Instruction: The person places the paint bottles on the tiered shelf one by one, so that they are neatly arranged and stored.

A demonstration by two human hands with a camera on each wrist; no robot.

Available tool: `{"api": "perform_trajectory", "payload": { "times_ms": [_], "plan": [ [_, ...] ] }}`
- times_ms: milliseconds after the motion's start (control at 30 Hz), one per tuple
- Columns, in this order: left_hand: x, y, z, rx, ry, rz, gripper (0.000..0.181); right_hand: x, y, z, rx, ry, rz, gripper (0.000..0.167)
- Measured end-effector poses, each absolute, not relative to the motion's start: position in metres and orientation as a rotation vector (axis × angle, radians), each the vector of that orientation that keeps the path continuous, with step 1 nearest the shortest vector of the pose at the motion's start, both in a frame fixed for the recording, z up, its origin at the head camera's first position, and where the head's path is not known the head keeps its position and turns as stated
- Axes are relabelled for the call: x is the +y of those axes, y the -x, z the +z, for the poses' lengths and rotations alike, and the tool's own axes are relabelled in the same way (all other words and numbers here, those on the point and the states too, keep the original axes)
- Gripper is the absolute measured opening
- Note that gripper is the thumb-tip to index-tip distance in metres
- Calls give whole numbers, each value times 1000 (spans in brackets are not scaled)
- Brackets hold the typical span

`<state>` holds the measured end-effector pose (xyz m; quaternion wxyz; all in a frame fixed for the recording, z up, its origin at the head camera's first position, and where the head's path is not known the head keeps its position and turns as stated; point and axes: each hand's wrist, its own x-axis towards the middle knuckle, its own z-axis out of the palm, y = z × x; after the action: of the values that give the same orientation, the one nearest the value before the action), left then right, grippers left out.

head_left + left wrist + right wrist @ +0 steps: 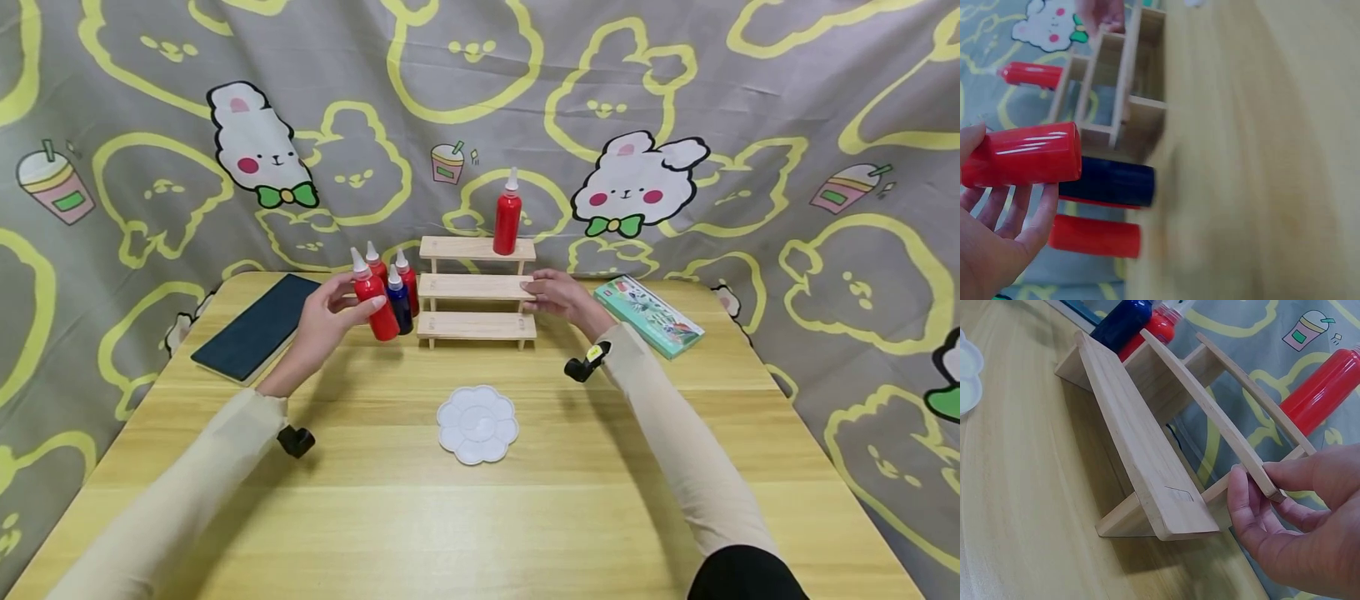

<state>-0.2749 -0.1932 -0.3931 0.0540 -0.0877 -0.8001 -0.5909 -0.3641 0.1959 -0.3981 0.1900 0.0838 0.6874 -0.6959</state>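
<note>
The left hand [324, 312] grips a glossy, cone-tipped red bottle [377, 307] left of the 3-tier wooden rack [477, 324]; whether the bottle's base clears the table [600, 500] is unclear. The right hand [564, 297] pinches the middle tier's [474, 287] right end: light pressure should steady it. Best hold the slick cylinder upright, clear of the 3 bottles [400, 310] behind.

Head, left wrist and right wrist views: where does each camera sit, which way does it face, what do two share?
Head: on the head, facing forward and down at the table and shelf; left hand, right hand and sleeves show.
Left wrist: on that wrist, facing the held bottle; both hands show.
Right wrist: on that wrist, facing the shelf; right hand shows.
Wrist views share the shelf and top red bottle.
</note>
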Motion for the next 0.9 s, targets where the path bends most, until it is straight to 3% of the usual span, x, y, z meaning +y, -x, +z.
{"api": "perform_trajectory", "payload": {
  "times_ms": [200,900],
  "plan": [
    [-182,276,-368,-2393,371,-1797,56,196,365,-398,1928,-238,-1974,32],
    [-138,312,-329,-2314,475,-1656,54,194,367,-398,1925,-233,-1958,44]
  ]
}}
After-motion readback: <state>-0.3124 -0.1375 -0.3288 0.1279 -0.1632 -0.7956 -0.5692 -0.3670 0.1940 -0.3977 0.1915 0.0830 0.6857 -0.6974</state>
